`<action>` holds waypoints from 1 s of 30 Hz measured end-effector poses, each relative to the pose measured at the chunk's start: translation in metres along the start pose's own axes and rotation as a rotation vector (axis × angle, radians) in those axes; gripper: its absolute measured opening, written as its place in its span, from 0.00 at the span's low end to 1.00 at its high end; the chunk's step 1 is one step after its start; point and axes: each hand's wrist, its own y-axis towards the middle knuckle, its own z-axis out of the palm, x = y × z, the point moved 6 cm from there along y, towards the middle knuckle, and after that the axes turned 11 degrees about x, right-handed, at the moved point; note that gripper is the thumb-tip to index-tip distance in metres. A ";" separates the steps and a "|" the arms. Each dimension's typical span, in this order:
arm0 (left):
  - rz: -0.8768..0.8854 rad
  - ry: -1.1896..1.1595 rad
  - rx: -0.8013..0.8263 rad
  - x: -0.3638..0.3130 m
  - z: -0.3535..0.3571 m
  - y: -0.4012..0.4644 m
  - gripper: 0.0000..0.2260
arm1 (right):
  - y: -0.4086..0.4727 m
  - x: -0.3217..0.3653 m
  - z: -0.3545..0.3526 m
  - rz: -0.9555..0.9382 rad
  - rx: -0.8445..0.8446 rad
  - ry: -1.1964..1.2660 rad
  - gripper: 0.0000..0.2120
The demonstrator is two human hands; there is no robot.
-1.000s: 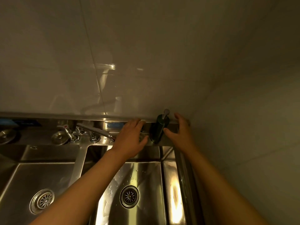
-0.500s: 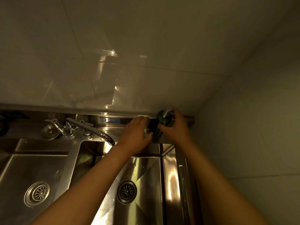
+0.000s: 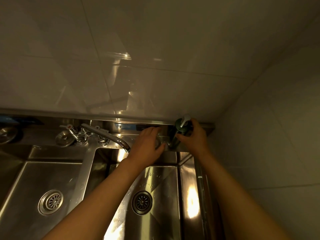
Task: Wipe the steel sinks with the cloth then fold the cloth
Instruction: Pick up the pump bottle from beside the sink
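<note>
Nearest me, at six o'clock, lies the right steel sink (image 3: 166, 179) with its round drain (image 3: 142, 202) and water drops on the floor; the left steel sink (image 3: 34, 179) sits at eight o'clock with its own drain (image 3: 50, 202). Both my forearms reach over the right basin toward the back ledge (image 3: 181, 149). My left hand (image 3: 147, 146) rests palm down on that ledge at about twelve o'clock, fingers straight and slightly spread over a round steel fitting; whether the cloth lies beneath it I cannot tell in this dim light, and I see no cloth elsewhere. Just to its right, my right hand (image 3: 194, 135) curls around the dark green soap pump bottle (image 3: 176, 134), thumb in front, fingers behind. The swivel tap (image 3: 107, 136) points from ten o'clock toward the right basin. Beyond stands the pale tiled wall (image 3: 155, 58).
</note>
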 end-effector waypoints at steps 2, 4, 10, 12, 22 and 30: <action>0.005 -0.005 -0.011 -0.001 -0.004 -0.005 0.29 | -0.009 0.004 0.002 0.002 0.023 0.000 0.33; 0.014 -0.022 -0.014 -0.003 -0.007 -0.010 0.29 | -0.018 0.008 0.001 -0.008 0.017 0.020 0.33; 0.049 -0.092 -0.049 -0.015 -0.024 -0.030 0.29 | -0.048 0.052 -0.014 -0.090 -0.019 0.052 0.30; 0.079 -0.148 -0.063 -0.025 -0.032 -0.040 0.29 | -0.057 0.072 -0.023 -0.127 -0.032 0.057 0.30; 0.132 -0.240 -0.088 -0.072 -0.086 -0.094 0.35 | -0.117 0.190 -0.068 -0.339 -0.092 0.027 0.28; 0.177 -0.274 -0.152 -0.117 -0.126 -0.125 0.33 | -0.159 0.276 -0.082 -0.486 -0.078 0.026 0.27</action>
